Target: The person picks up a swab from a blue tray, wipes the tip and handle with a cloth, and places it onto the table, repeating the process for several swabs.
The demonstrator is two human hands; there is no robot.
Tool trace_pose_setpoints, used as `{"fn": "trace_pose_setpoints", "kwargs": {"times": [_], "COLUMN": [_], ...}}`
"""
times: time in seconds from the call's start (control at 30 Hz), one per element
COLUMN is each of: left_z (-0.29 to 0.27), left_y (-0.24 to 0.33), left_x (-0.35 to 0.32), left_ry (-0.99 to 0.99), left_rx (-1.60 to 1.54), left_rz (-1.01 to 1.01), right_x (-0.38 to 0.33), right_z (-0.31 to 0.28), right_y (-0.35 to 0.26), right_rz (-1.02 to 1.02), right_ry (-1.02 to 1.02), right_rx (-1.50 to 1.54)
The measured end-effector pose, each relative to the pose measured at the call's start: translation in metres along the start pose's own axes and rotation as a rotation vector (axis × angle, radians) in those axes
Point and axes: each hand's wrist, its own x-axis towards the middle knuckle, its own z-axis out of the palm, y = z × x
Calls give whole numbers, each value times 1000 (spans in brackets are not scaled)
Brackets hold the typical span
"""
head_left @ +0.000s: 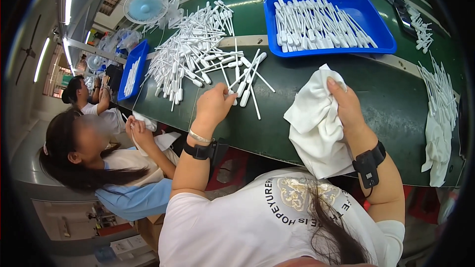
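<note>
My right hand (348,103) grips a bunched white cloth (316,121) above the green surface (257,136), near the blue tray (336,53). My left hand (213,104) curls at loose white sticks (245,98) beside the larger heap (193,44); I can't tell whether it holds one.

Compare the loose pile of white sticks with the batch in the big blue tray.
The loose pile lies on the green table; the tray batch sits in the big blue tray. The loose pile points many ways; the tray batch is mostly aligned. Both are white sticks, each with a wider end.
</note>
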Motion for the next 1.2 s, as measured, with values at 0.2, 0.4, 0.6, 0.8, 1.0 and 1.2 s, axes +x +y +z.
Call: {"fn": "trace_pose_setpoints", "kwargs": {"times": [0.2, 0.4, 0.6, 0.8, 1.0, 1.2], "left_z": [2, -17, -19, 24, 48, 49], "left_y": [1, -38, 15, 122, 156, 152], "left_x": [10, -1, -21, -7, 10, 10], "left_ry": [-125, -313, -398, -862, -661, -751], "left_rx": [56, -219, -1459, -1536, -1190, -1186], "left_rz": [-184, -242, -156, 41, 166, 126], "right_x": [1, -2, -4, -7, -4, -9], "right_z": [0, 2, -2, 3, -6, -7], "right_y": [0, -1, -2, -10, -23, -17], "right_rz": [-12, -1, -5, -44, -166, -212], "right_ry": [19, 31, 48, 102, -28, -4], "right_rx": [-17, -16, 7, -30, -222, -344]}}
